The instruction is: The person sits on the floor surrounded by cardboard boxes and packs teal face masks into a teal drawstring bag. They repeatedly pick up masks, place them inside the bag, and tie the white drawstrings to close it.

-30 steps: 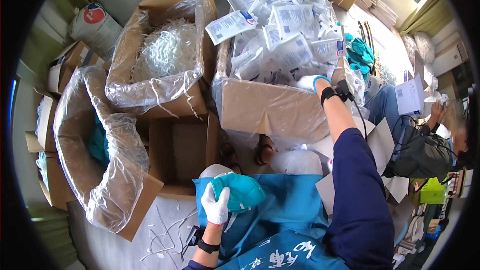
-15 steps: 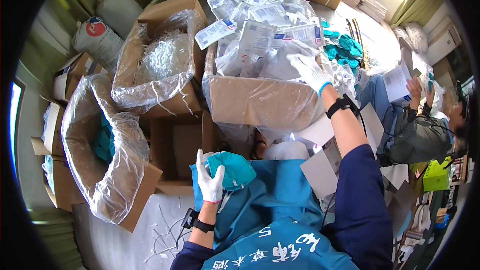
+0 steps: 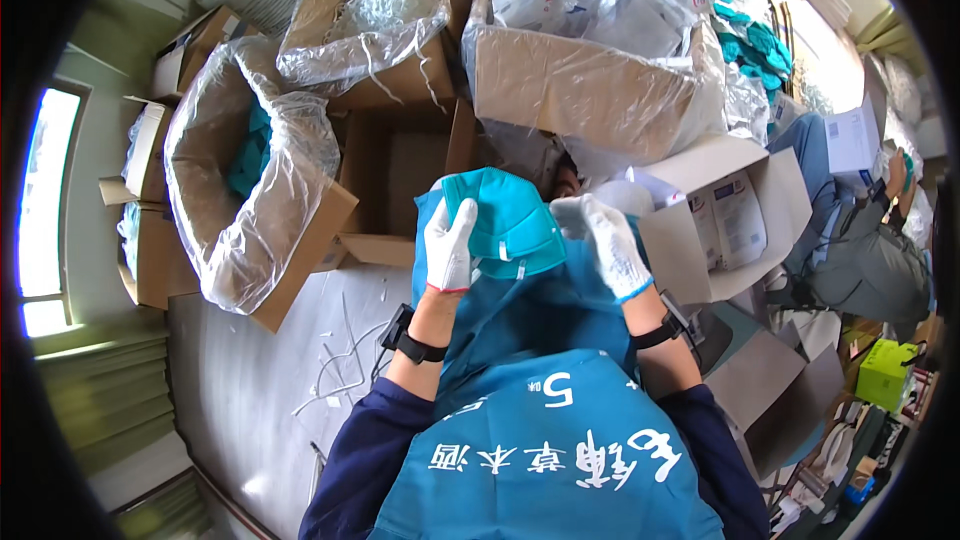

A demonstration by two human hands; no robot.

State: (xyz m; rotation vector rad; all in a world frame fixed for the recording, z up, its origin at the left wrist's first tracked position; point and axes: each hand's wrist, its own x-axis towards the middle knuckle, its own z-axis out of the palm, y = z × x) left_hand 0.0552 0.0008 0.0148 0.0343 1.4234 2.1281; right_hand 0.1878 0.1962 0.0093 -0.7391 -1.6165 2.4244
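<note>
My left hand (image 3: 450,245), in a white knit glove, grips a teal folded face mask (image 3: 505,225) above my lap. The thumb lies across the mask's near face, and small white tabs show along its lower edge. Just to the right of the mask is my gloved right hand (image 3: 612,252), its fingers bent and drawn together. Whether a thin thing is between those fingertips I cannot make out. A blue apron (image 3: 540,420) covers my front and lap beneath both hands.
Ahead stands a plastic-lined carton (image 3: 590,90) heaped with white packets. Left of it are a carton of white cords (image 3: 395,0), a lined carton (image 3: 250,250) holding teal masks, and an open brown box (image 3: 400,170). A white box (image 3: 720,210) holds packets at right, near a seated person (image 3: 860,250).
My right hand has come back from over the packet carton to beside the mask. My left hand still holds the mask. The view has tipped downward toward my lap.
</note>
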